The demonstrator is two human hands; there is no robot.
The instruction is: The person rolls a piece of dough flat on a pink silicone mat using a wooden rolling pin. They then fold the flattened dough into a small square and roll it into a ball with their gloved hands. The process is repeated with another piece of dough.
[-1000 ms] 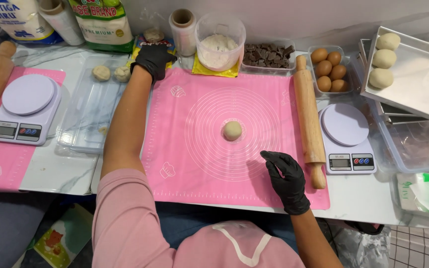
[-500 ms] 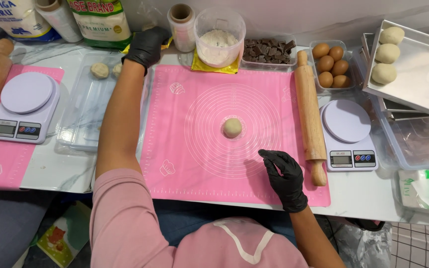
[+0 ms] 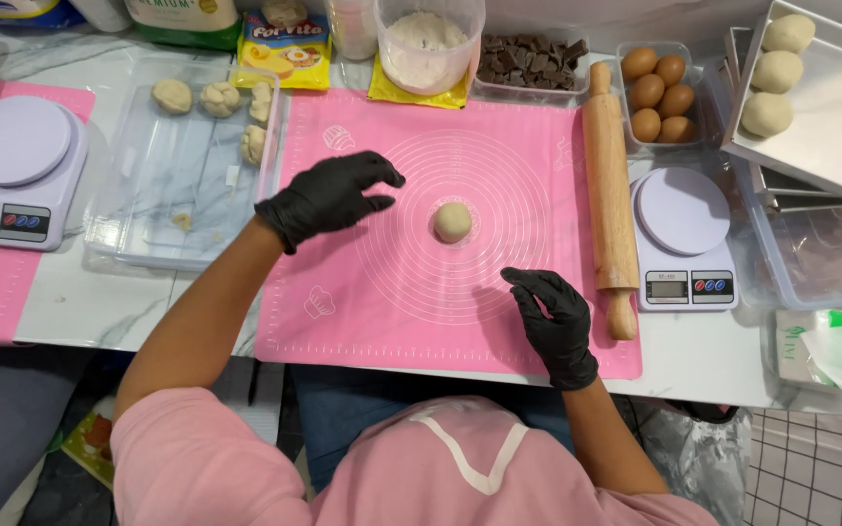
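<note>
- One head-worn camera looked steeply down from above the person's own chest
- It sat close, facing the pink mat (image 3: 499,321) and worktop's far edge

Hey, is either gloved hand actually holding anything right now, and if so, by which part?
Nothing is held. The left hand hovers open over the pink mat, left of the dough ball. The right hand is also empty, below and right of the ball.

We see a white marble-patterned table (image 3: 99,307) carrying a pink silicone baking mat (image 3: 421,292), two lilac digital kitchen scales (image 3: 679,239) (image 3: 14,166), a clear plastic tray (image 3: 148,185), a clear tub of flour (image 3: 428,44) and a clear box of brown eggs (image 3: 657,93).
</note>
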